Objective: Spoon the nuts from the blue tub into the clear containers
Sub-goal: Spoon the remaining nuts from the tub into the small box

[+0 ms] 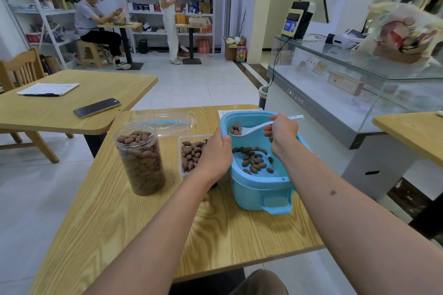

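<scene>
Partly hidden: square container (behind left hand gripping blue tub); right hand grips spoon.

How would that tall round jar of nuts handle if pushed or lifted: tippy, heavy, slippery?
The tall clear jar looks filled nearly to the rim with nuts, so probably heavy for its size and unlikely to slide easily. It is taller than wide, so a high push may tip it. It has no lid on, so tipping would likely spill. The smooth plastic wall could be slippery.
</scene>
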